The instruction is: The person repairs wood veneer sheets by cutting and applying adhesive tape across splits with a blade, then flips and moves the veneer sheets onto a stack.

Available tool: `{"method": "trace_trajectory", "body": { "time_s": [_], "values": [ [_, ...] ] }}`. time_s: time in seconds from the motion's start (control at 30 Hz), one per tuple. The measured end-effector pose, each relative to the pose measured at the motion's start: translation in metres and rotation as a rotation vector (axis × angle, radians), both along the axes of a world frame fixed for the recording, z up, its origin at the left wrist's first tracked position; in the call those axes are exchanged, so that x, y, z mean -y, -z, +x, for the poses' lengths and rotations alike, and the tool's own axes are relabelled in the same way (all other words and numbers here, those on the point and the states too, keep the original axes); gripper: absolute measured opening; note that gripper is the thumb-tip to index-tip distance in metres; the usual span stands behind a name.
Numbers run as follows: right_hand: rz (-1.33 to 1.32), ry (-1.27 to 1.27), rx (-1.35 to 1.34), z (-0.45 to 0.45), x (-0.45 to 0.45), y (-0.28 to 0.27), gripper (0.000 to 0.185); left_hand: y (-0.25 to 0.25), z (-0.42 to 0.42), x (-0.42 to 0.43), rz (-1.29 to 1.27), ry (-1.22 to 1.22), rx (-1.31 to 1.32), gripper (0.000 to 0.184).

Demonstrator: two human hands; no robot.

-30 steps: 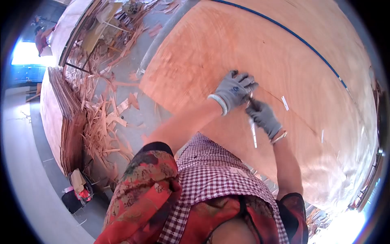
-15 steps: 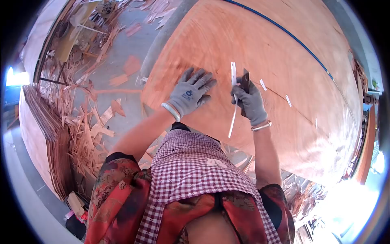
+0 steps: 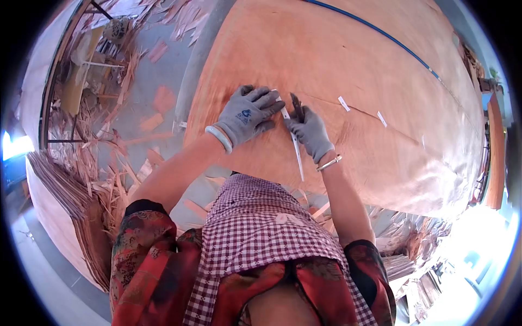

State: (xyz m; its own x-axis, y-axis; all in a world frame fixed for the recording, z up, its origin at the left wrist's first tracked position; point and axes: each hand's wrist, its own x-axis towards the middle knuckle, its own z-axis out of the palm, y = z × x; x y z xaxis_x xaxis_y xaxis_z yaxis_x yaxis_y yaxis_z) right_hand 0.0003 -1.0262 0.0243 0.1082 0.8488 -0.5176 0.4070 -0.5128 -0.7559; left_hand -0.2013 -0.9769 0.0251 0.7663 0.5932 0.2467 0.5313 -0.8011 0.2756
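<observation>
My left hand [image 3: 246,115], in a grey glove, lies flat on a large reddish-brown wood veneer sheet [image 3: 375,163]. Its fingertips reach the upper end of a narrow white tape strip [image 3: 295,142] with small dark marks. Closed beside it, my right hand [image 3: 314,134], also gloved, grips a dark, flat-bladed tool that looks like a knife [image 3: 296,106], pointing up and away. The strip runs under or through the right fingers, and its tail hangs toward me; whether they pinch it is hidden. Two short white tape pieces [image 3: 343,104] [image 3: 382,119] lie across a thin seam in the sheet.
A blue line, perhaps a hose or rod [image 3: 375,32], crosses the far part of the sheet. Veneer scraps [image 3: 109,185] litter the floor at left. A stack of veneer sheets [image 3: 81,212] stands at lower left, near a metal frame [image 3: 46,103].
My right hand has moved left with the knife, bringing the white strip down beside my left hand. The strip now slants to the left fingertips. The whole view has shifted slightly.
</observation>
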Motion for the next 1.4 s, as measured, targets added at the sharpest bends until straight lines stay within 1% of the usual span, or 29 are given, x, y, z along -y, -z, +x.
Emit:
{"method": "trace_trajectory", "body": {
  "time_s": [0.03, 0.07, 0.13, 0.17, 0.27, 0.37, 0.47, 0.5, 0.6, 0.63, 0.67, 0.73, 0.77, 0.83, 0.87, 0.9, 1.0, 1.03, 1.13, 1.17, 1.2, 1.27, 1.33, 1.4],
  "values": [
    [0.058, -0.065, -0.010, 0.002, 0.006, 0.009, 0.019, -0.001, 0.000, -0.002, -0.009, 0.010, -0.012, 0.044],
    [0.082, -0.124, 0.035, 0.003, 0.013, 0.012, 0.022, -0.001, 0.002, -0.002, -0.020, 0.021, -0.020, 0.044],
    [0.126, -0.254, 0.128, -0.008, 0.024, -0.001, 0.027, -0.005, 0.006, 0.000, -0.036, 0.001, -0.056, 0.044],
    [0.059, -0.265, -0.054, -0.011, 0.027, -0.014, 0.027, -0.006, 0.006, 0.000, -0.042, -0.015, -0.078, 0.045],
    [0.054, -0.465, -0.048, -0.007, 0.021, -0.038, 0.024, 0.001, 0.007, -0.001, 0.029, 0.000, -0.103, 0.044],
    [0.252, -0.122, -0.188, 0.029, -0.013, 0.003, 0.025, -0.019, 0.009, 0.003, -0.035, -0.022, -0.069, 0.042],
    [0.026, -0.040, -0.192, 0.048, -0.033, -0.011, 0.031, -0.018, 0.016, 0.006, 0.009, -0.052, -0.065, 0.044],
    [0.132, -0.015, -0.266, 0.052, -0.034, 0.014, 0.034, -0.013, 0.023, 0.004, 0.016, -0.045, -0.033, 0.045],
    [0.095, -0.131, 0.112, 0.049, -0.037, -0.004, 0.031, -0.001, 0.050, 0.001, 0.013, -0.053, 0.068, 0.048],
    [0.064, -0.093, 0.042, 0.048, -0.034, -0.015, 0.026, -0.001, 0.056, -0.002, 0.002, -0.074, 0.094, 0.049],
    [0.094, -0.032, -0.164, 0.050, -0.029, -0.020, 0.024, -0.001, 0.058, -0.005, -0.006, -0.100, 0.116, 0.050],
    [0.150, 0.079, -0.594, 0.051, -0.024, -0.037, 0.021, 0.000, 0.047, -0.010, 0.027, -0.302, 0.218, 0.050],
    [0.170, 0.050, -0.615, 0.054, -0.022, -0.056, 0.018, 0.001, 0.041, -0.008, 0.040, -0.399, 0.259, 0.051],
    [0.153, 0.066, -0.613, 0.053, -0.024, -0.070, 0.017, 0.008, 0.036, 0.000, -0.023, -0.402, 0.259, 0.050],
    [0.155, 0.068, -0.610, 0.053, -0.028, -0.072, 0.017, 0.010, 0.034, 0.001, -0.044, -0.405, 0.263, 0.049],
    [0.159, 0.047, -0.472, 0.055, -0.033, -0.035, 0.020, 0.011, 0.038, 0.004, -0.046, -0.385, 0.259, 0.048],
    [-0.013, -0.107, -0.171, 0.065, -0.027, -0.020, 0.026, 0.000, 0.059, 0.006, 0.004, -0.201, 0.144, 0.046],
    [0.057, -0.096, -0.142, 0.066, -0.024, -0.015, 0.033, -0.004, 0.068, 0.005, -0.001, -0.124, 0.162, 0.045],
    [0.086, -0.172, 0.111, 0.063, -0.026, -0.017, 0.037, 0.005, 0.082, -0.001, -0.051, -0.091, 0.027, 0.045],
    [0.098, -0.193, 0.164, 0.065, -0.024, -0.015, 0.040, 0.002, 0.084, 0.000, -0.060, -0.119, -0.023, 0.045],
    [0.110, -0.209, 0.219, 0.066, -0.020, -0.010, 0.044, 0.003, 0.084, -0.001, -0.028, -0.106, -0.028, 0.044],
    [0.141, -0.195, 0.194, 0.067, -0.016, 0.000, 0.047, 0.002, 0.082, -0.002, 0.042, -0.095, -0.054, 0.042],
    [0.047, -0.229, 0.126, 0.069, -0.012, -0.015, 0.048, 0.004, 0.087, 0.004, -0.018, -0.058, -0.067, 0.044],
    [0.228, -0.243, 0.095, 0.061, -0.001, -0.011, 0.037, 0.003, 0.079, -0.002, 0.010, -0.071, -0.070, 0.045]
  ]
}}
